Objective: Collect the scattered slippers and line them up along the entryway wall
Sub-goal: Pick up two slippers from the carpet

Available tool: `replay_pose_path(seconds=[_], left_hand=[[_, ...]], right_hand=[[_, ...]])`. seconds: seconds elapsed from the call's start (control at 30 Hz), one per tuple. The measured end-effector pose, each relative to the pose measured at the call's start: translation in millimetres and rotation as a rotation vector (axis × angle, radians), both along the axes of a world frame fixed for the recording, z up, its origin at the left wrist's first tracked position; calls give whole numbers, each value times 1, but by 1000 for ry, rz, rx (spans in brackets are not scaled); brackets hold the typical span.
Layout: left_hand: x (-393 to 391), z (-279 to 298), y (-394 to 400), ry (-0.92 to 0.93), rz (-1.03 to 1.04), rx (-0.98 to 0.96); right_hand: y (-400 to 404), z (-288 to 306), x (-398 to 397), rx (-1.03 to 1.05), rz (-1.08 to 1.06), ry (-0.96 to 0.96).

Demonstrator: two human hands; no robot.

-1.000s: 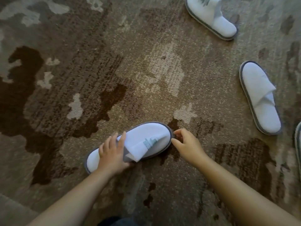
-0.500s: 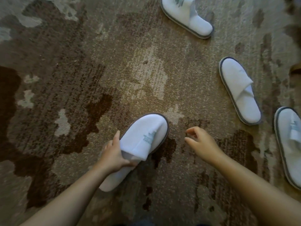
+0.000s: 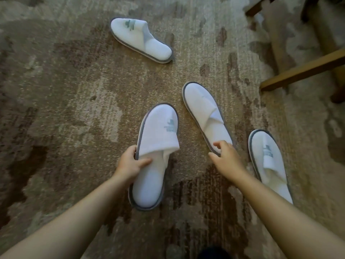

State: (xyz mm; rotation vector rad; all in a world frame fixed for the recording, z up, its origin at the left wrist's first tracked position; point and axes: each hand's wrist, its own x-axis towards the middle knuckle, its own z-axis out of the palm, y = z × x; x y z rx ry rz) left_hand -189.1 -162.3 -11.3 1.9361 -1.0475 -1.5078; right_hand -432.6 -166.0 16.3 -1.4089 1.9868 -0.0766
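Several white slippers with grey rims show on the patterned carpet. My left hand point(image 3: 130, 164) grips one slipper point(image 3: 155, 154) by its left edge, thumb inside the opening, toe pointing away. My right hand point(image 3: 226, 157) hovers with fingers apart over the heel end of a second slipper point(image 3: 202, 109), which lies flat just right of the held one. A third slipper point(image 3: 269, 161) lies to the right of my right forearm, logo up. A fourth slipper point(image 3: 140, 39) rests farther away, angled with its toe to the upper left.
Brown and beige carpet point(image 3: 65, 109) covers the whole floor. Wooden furniture legs and a crossbar point(image 3: 302, 70) stand at the upper right, close to the right-hand slippers. No wall is in view.
My left hand has turned the held slipper until its toe points away and carried it rightward. My right hand moved right to the second slipper's heel. The view shifted, showing the furniture legs.
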Motion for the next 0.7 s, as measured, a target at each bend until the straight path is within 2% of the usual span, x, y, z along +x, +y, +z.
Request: replay_pose_path(seconds=[0.23,0.47,0.53,0.63,0.7], left_hand=[[-56,-11,-18,135,205,54],[-69,-10,-18,134,281,80],[-68,-7,-17,144,284,78],[-64,0,-18,170,281,78],[-59,8,-18,197,291,90]], right_hand=[[-29,-61,-40,17,-108,91],[-37,-80,-45,-20,-255,140],[-37,-78,-45,-40,-331,108],[-40,-70,-47,-83,-485,-45],[-39,-62,-46,-133,-495,-112]])
